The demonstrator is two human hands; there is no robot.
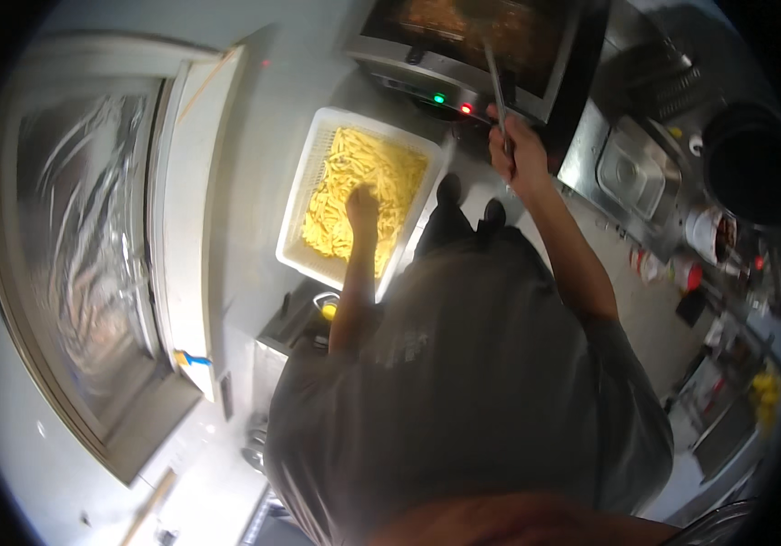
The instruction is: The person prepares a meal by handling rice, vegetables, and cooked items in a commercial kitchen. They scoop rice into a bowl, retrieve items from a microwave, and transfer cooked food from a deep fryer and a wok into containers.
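My left hand (pixel 363 201) reaches down onto a heap of pale yellow potato fries (pixel 390 170). Blur hides its fingers, and whether they hold any fries is unclear. The fries fill much of a white perforated plastic basket (pixel 289 239) left of my legs. In my right hand (pixel 523 153) is the thin metal handle of a long-handled utensil (pixel 494 68). That handle extends over a steel countertop fryer (pixel 390 54) with brown contents; the utensil's far end is dark and blurred. Green and red lights glow on the fryer's front.
A framed window (pixel 90 225) and its sill (pixel 189 205) line the left wall, with a blue-handled brush (pixel 192 358) on the sill. At right, a steel counter carries a rectangular metal pan (pixel 629 170), a large black pan (pixel 748 164) and a white tub (pixel 704 232).
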